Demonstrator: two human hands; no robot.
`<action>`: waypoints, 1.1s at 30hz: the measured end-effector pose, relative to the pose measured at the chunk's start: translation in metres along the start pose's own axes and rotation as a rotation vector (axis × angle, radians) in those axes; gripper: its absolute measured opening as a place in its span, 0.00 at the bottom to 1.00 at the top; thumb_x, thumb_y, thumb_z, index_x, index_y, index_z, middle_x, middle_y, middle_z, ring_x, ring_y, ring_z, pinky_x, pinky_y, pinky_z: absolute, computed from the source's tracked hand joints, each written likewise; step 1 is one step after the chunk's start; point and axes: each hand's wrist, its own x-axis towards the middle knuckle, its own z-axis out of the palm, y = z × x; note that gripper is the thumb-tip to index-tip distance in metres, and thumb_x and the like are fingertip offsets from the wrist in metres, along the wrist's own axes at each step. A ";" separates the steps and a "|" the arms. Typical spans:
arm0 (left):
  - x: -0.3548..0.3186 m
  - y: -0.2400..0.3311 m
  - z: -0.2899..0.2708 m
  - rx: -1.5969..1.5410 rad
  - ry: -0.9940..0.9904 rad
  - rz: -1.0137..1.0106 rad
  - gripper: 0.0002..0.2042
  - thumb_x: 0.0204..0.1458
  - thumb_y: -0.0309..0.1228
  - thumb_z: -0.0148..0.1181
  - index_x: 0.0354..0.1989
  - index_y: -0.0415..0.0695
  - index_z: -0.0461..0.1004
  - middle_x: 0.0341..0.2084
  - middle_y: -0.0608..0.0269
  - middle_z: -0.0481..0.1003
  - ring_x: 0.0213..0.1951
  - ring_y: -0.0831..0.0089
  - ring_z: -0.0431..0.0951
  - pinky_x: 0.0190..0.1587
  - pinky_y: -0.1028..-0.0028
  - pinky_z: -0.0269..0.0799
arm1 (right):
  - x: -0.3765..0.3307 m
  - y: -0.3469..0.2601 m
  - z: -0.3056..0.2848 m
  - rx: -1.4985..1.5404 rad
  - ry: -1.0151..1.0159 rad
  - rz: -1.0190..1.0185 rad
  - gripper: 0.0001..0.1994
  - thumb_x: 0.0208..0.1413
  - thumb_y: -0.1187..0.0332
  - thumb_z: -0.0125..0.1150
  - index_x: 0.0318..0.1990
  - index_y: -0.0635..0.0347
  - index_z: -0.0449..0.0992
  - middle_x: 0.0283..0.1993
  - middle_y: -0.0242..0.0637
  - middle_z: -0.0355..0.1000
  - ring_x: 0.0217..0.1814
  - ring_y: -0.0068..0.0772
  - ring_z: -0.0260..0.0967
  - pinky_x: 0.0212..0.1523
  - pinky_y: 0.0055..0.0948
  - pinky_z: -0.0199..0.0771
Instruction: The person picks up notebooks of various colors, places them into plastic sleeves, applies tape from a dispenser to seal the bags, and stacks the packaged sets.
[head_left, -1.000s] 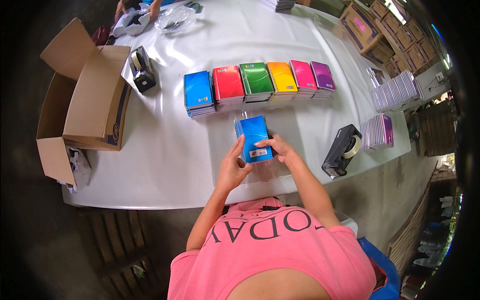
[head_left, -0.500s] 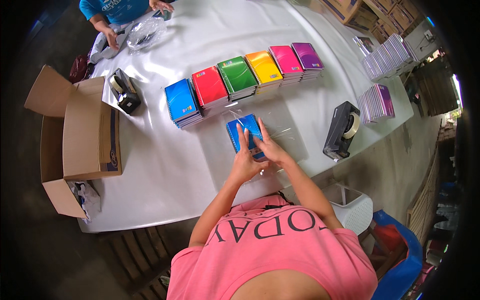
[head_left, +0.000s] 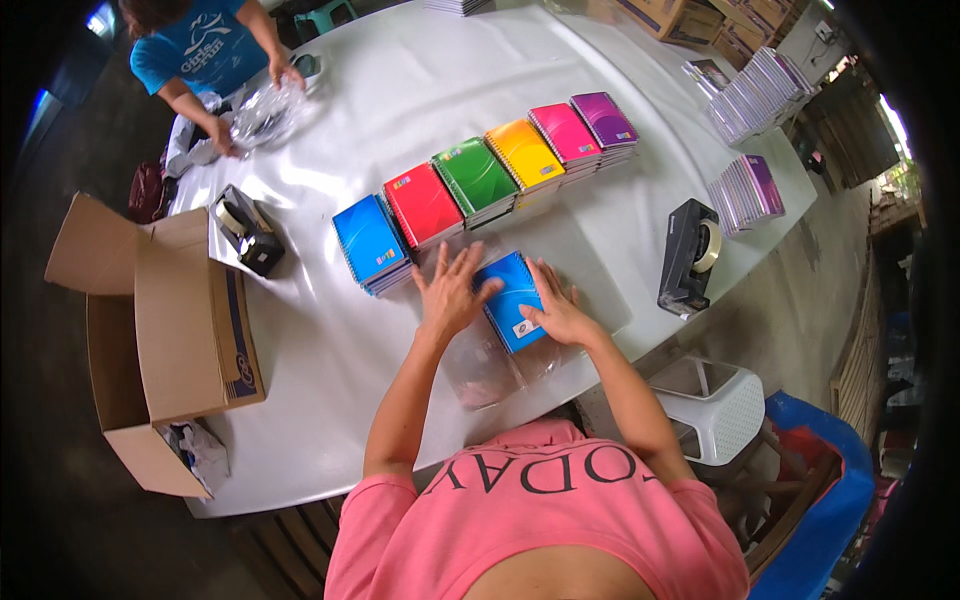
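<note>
A blue spiral notebook (head_left: 512, 290), perhaps the top one of a small stack, lies on clear plastic film (head_left: 482, 375) right in front of me. My left hand (head_left: 450, 293) is spread flat at its left side, with the thumb reaching the notebook's edge. Along the right edge rests my right hand (head_left: 562, 312), fingers apart and thumb on the lower cover. Neither hand grips anything. Just beyond stands a row of notebook stacks: blue (head_left: 370, 238), red (head_left: 424, 203), green (head_left: 474, 178), yellow (head_left: 525, 155), pink (head_left: 565, 135) and purple (head_left: 605, 122).
Tape dispensers stand at left (head_left: 248, 232) and right (head_left: 690, 260). An open cardboard box (head_left: 185, 320) is at the left edge. Wrapped notebook stacks (head_left: 748, 195) sit at the right. Across the table, a co-worker in blue (head_left: 205, 50) handles clear plastic (head_left: 270, 112). A white stool (head_left: 725, 415) is below.
My hands have moved apart from over the notebook to its two sides, uncovering its cover. The film's near part now shows below it. The co-worker's hands have come down onto the plastic.
</note>
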 end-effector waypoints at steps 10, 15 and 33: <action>-0.051 0.040 0.018 -0.303 -0.084 -0.113 0.32 0.44 0.43 0.64 0.60 0.51 0.64 0.62 0.70 0.60 0.64 0.72 0.57 0.56 0.52 0.54 | -0.005 0.019 0.011 -0.022 0.259 0.049 0.35 0.59 0.47 0.44 0.69 0.46 0.40 0.74 0.38 0.23 0.76 0.42 0.20 0.66 0.63 0.22; -0.050 0.040 0.016 -0.304 -0.101 -0.124 0.33 0.45 0.44 0.63 0.62 0.53 0.61 0.64 0.74 0.57 0.65 0.73 0.54 0.54 0.46 0.53 | -0.022 0.055 0.029 -0.312 0.656 0.226 0.26 0.57 0.57 0.52 0.62 0.56 0.63 0.74 0.41 0.29 0.75 0.48 0.28 0.64 0.64 0.35; -0.043 0.057 -0.003 -0.304 -0.166 -0.151 0.35 0.46 0.37 0.62 0.65 0.62 0.55 0.56 0.62 0.63 0.61 0.59 0.59 0.57 0.42 0.52 | -0.038 -0.014 -0.026 0.716 0.246 -0.132 0.04 0.45 0.78 0.61 0.29 0.61 0.74 0.28 0.30 0.67 0.27 0.25 0.66 0.29 0.26 0.68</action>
